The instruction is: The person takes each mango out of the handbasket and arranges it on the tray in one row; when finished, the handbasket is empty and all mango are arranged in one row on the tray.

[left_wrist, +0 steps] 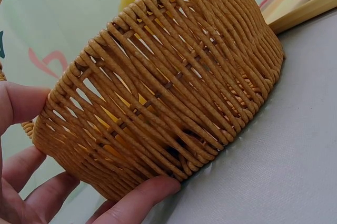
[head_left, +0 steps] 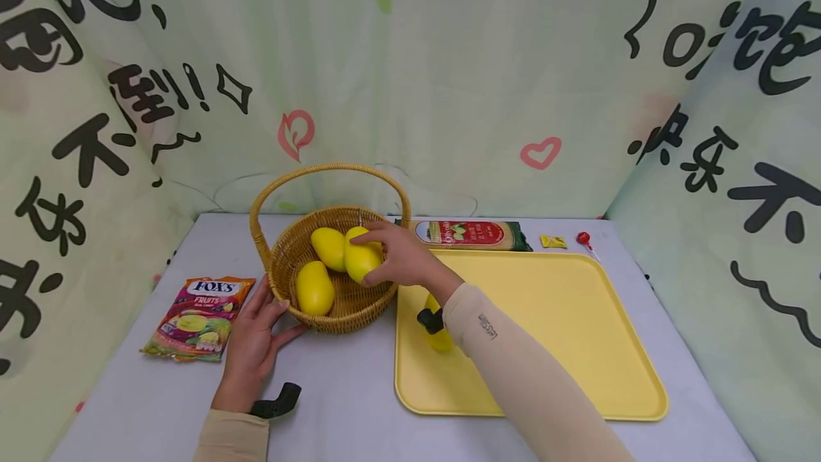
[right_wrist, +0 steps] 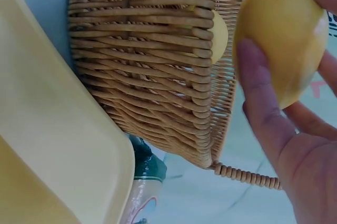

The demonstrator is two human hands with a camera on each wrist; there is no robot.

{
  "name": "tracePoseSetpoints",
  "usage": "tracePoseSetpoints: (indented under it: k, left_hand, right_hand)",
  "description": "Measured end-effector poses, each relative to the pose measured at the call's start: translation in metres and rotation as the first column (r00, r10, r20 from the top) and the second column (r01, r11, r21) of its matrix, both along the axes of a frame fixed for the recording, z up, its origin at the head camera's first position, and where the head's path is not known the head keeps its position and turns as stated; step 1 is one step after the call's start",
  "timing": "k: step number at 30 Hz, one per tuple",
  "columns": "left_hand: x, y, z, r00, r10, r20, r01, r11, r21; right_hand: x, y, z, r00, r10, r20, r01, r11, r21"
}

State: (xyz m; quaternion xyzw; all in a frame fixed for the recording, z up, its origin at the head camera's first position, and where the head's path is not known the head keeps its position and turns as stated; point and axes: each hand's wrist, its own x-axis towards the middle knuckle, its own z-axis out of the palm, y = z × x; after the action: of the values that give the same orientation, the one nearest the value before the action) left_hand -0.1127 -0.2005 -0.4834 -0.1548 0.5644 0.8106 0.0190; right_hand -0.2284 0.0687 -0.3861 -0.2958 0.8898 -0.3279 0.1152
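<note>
A wicker basket [head_left: 291, 252] with a hoop handle stands on the grey table, with two yellow mangoes [head_left: 315, 286] lying inside. My right hand [head_left: 385, 257] grips a third yellow mango [head_left: 361, 259] just above the basket's right side; in the right wrist view the mango [right_wrist: 281, 34] sits between thumb and fingers next to the basket wall [right_wrist: 152, 61]. My left hand [head_left: 259, 326] rests on the table against the basket's front left, fingers spread on the weave [left_wrist: 158, 92]. Another yellow mango [head_left: 439, 337] lies on the yellow tray [head_left: 564, 319], partly hidden by my right forearm.
A Fox's fruit candy bag [head_left: 199, 316] lies left of the basket. Behind the tray lie a green and red packet [head_left: 471, 234], a small yellow sachet [head_left: 552, 241] and a red lollipop [head_left: 583, 238]. Printed cloth walls enclose the table on three sides.
</note>
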Motion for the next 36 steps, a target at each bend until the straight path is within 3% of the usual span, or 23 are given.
tracePoseSetpoints:
  k: [12, 22, 31, 36]
  left_hand:
    - [-0.002, 0.001, 0.0, 1.0, 0.0, 0.004, 0.0, 1.0, -0.003]
    - [0.0, 0.001, 0.001, 1.0, 0.003, 0.024, -0.003, 1.0, -0.019]
    - [0.001, 0.001, 0.002, 1.0, 0.006, 0.023, -0.006, 1.0, -0.012]
    - [0.001, 0.001, 0.001, 1.0, 0.005, 0.023, -0.005, 1.0, -0.012]
  right_hand:
    - [0.018, 0.02, -0.004, 1.0, -0.009, 0.009, 0.011, 0.98, -0.199]
    - [0.037, 0.041, -0.008, 0.994, -0.031, 0.102, 0.064, 0.94, -0.334]
    - [0.051, 0.064, -0.019, 0.99, -0.067, 0.121, 0.106, 0.93, -0.352]
    - [0.064, 0.076, -0.023, 0.994, -0.077, 0.074, 0.098, 0.93, -0.353]
